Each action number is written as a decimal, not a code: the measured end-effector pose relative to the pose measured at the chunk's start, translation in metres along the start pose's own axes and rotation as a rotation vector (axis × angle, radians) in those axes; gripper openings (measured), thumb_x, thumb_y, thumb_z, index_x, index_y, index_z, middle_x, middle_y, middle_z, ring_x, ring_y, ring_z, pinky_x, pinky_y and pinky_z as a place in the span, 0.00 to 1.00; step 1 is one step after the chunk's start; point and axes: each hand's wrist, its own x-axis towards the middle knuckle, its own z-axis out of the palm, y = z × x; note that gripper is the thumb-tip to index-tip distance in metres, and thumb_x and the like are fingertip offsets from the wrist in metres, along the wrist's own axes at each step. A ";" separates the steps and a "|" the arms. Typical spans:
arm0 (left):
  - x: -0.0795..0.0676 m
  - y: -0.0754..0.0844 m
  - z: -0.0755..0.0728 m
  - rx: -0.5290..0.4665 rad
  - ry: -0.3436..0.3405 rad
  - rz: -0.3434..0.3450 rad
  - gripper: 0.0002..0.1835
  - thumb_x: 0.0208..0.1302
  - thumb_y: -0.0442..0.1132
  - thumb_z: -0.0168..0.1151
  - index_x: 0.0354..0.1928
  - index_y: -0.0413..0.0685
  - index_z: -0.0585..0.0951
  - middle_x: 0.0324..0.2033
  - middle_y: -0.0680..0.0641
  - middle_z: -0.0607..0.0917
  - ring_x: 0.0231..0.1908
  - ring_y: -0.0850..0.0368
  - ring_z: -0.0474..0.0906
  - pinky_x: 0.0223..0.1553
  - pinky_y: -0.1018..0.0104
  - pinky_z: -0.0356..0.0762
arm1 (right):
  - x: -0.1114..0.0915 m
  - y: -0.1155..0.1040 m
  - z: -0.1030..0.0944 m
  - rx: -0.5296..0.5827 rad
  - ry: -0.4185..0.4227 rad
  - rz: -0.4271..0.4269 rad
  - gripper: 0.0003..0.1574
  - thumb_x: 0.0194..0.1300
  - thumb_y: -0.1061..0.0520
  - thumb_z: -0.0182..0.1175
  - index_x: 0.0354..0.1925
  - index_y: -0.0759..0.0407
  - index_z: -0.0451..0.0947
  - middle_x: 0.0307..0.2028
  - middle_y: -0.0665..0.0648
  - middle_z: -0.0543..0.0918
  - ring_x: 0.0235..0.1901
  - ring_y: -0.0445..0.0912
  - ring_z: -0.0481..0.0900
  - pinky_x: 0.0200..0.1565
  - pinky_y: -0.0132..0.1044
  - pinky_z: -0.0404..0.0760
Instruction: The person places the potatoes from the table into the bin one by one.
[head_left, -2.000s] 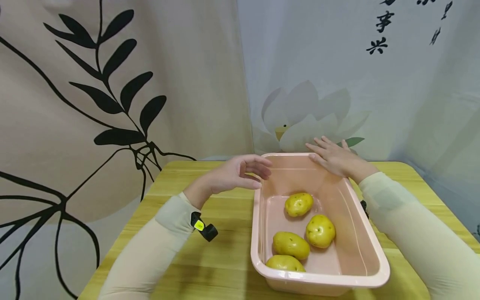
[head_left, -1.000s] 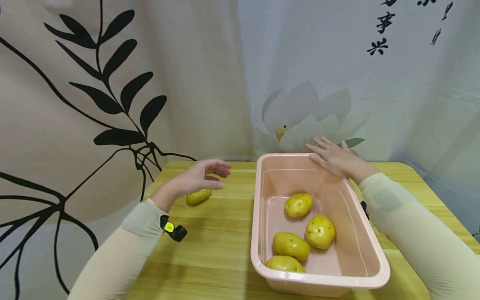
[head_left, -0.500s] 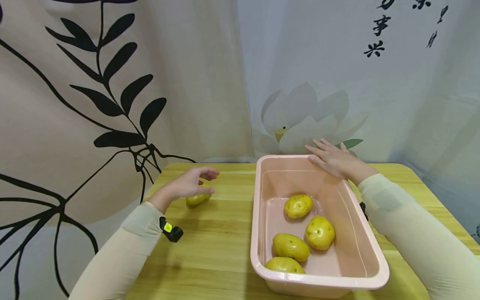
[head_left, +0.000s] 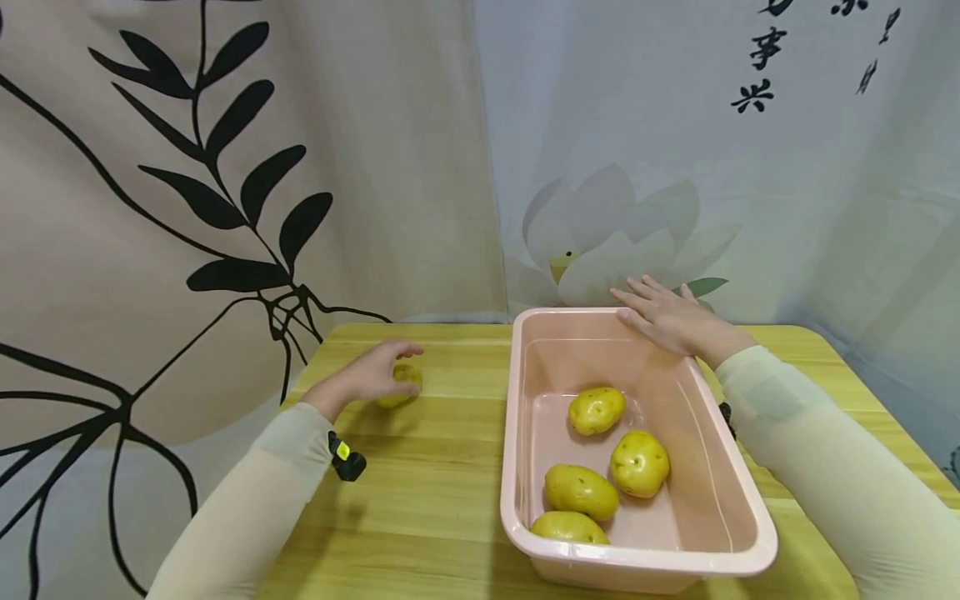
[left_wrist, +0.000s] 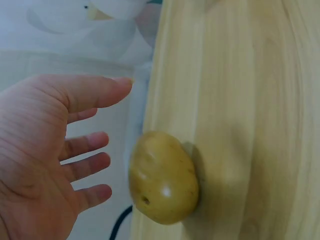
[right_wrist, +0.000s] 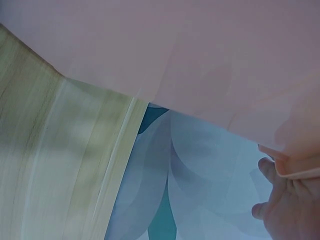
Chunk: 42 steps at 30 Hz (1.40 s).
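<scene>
My left hand [head_left: 371,372] hovers at the table's far left, fingers spread in a loose curve around a yellow potato [head_left: 403,385]. In the left wrist view that potato [left_wrist: 164,177] lies on the wood, with a gap between it and the fingertips [left_wrist: 102,192]. My right hand [head_left: 675,321] rests on the far right corner of a pink plastic basin [head_left: 510,467], fingers extended past the rim. The right wrist view shows part of this hand [right_wrist: 292,212] against the basin's rim. Several potatoes lie in the basin, among them one potato [head_left: 597,411] toward the far end.
The wooden table [head_left: 420,500] extends left of the basin and ends at a back edge. A printed curtain [head_left: 405,167] hangs right behind it. A small black device [head_left: 347,458] is strapped to my left wrist.
My left hand has moved from the basin's left rim to the left, then lowered beside the potato on the table. The basin's left rim has shifted slightly left; my right hand stays put.
</scene>
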 end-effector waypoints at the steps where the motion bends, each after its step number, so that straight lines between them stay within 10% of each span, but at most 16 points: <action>1: 0.000 -0.003 0.002 0.018 0.003 0.003 0.38 0.50 0.52 0.68 0.63 0.50 0.66 0.60 0.49 0.68 0.60 0.48 0.62 0.58 0.51 0.62 | 0.000 0.000 0.000 0.002 -0.002 0.001 0.38 0.69 0.33 0.32 0.70 0.46 0.48 0.70 0.60 0.46 0.68 0.57 0.37 0.57 0.69 0.35; 23: 0.006 -0.044 0.037 0.064 0.060 -0.193 0.47 0.48 0.55 0.69 0.67 0.45 0.59 0.60 0.36 0.64 0.59 0.39 0.60 0.57 0.45 0.59 | 0.005 -0.001 0.001 0.001 -0.009 -0.004 0.38 0.68 0.32 0.31 0.71 0.44 0.47 0.70 0.59 0.45 0.68 0.56 0.36 0.57 0.69 0.34; 42: 0.020 -0.041 0.054 0.139 0.117 -0.266 0.50 0.39 0.65 0.69 0.65 0.53 0.63 0.58 0.40 0.68 0.55 0.41 0.64 0.53 0.45 0.64 | -0.003 -0.002 -0.003 0.022 0.001 -0.002 0.36 0.69 0.35 0.35 0.70 0.46 0.49 0.70 0.60 0.46 0.68 0.56 0.37 0.57 0.68 0.35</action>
